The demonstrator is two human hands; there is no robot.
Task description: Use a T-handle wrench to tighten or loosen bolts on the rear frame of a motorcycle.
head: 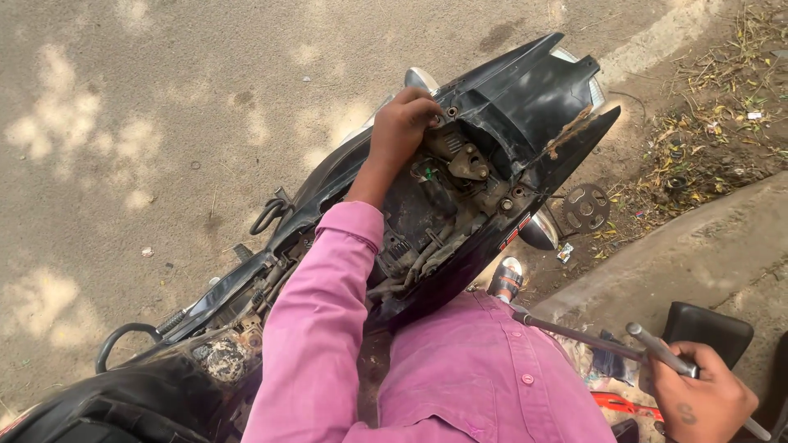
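Black plastic bodywork forms the open rear shell of a motorcycle (525, 90) with its seat off, and this shell acts as a trough holding dusty parts. The left hand (400, 127) reaches into it from the near side, fingers curled and pinching at a small bolt (451, 111) on the shell's upper edge; how firmly it grips I cannot tell. Just right of that hand sits a brown metal latch (469, 162), and below the wrist lie grey hoses (427, 254) and a dirty tray. The pink sleeve (320, 312) runs back from the hand toward the body.

Far to the lower right, well apart from the motorcycle, the right hand (704, 402) is closed around a long metal T-handle wrench (591, 336), whose shaft points back toward the shell. Beyond this hand lies a black seat (710, 328) on the concrete curb (698, 246).
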